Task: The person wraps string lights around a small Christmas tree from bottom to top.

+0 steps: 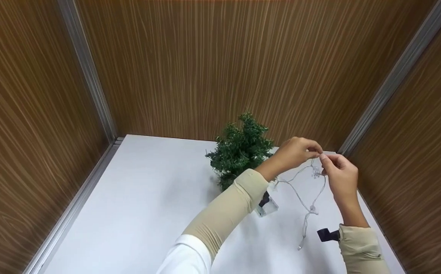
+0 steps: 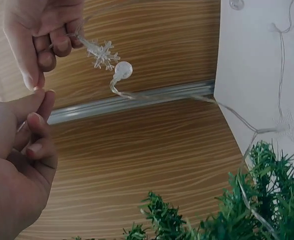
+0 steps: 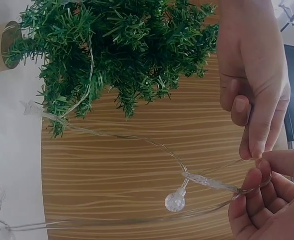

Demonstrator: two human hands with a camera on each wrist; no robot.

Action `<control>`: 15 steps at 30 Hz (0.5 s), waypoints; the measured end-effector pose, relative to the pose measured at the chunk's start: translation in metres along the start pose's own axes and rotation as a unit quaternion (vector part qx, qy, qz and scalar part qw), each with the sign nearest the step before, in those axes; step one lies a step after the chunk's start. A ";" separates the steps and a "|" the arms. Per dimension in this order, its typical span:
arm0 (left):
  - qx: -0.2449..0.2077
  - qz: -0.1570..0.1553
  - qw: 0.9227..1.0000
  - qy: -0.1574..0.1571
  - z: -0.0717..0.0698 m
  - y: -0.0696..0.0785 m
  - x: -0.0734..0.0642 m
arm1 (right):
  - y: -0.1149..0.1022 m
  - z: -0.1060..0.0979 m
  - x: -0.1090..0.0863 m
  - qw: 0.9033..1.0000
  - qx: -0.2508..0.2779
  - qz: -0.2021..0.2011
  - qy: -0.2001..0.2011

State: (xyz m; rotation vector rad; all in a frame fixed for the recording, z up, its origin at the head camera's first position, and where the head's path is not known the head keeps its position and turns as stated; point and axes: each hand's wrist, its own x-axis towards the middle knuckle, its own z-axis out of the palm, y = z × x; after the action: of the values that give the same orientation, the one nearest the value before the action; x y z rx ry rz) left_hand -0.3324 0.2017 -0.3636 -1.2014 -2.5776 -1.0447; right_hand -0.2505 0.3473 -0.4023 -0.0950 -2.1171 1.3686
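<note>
Where my two hands meet, to the right of one artificial Christmas tree [image 1: 241, 148], my left hand [image 1: 294, 152] and right hand [image 1: 342, 177] both pinch the thin wire of a single fairy-light string [image 1: 305, 224], which droops over the white surface [image 1: 148, 198], one stretch crossing the branches. I take this step to be sorting out the wire; the next move, I judge, calls for easing a length free without snagging the tree. I count one snowflake light [image 2: 104, 54], one star light [image 2: 286, 126] and at least one round bulb [image 2: 123, 70]; others may be hidden.
</note>
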 end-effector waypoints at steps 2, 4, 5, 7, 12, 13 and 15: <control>-0.005 -0.003 1.000 -0.007 -0.003 -0.002 0.001 | -0.001 0.001 0.000 1.000 0.004 -0.001 -0.005; -0.008 0.003 1.000 -0.009 -0.005 -0.004 0.001 | -0.002 0.003 0.001 1.000 0.009 -0.003 -0.010; -0.009 0.008 1.000 -0.010 -0.006 -0.005 0.002 | -0.003 0.003 0.001 1.000 0.011 -0.003 -0.012; -0.012 0.018 1.000 -0.014 -0.008 -0.007 0.002 | -0.005 0.004 0.002 1.000 0.015 -0.002 -0.013; 0.001 0.049 0.999 -0.018 -0.012 -0.012 0.003 | -0.007 0.004 0.003 0.999 0.017 -0.003 -0.029; 0.010 0.058 0.998 -0.018 -0.013 -0.013 0.003 | -0.007 0.004 0.003 0.999 0.017 -0.003 -0.034; 0.029 0.075 0.997 -0.014 -0.013 -0.015 0.003 | -0.007 0.005 0.003 0.999 0.018 -0.003 -0.043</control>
State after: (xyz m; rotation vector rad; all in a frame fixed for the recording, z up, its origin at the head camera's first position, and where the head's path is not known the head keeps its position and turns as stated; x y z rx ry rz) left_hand -0.3473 0.1882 -0.3606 -1.3789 -2.4734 -0.9220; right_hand -0.2539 0.3410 -0.3960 -0.0167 -2.1597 1.4302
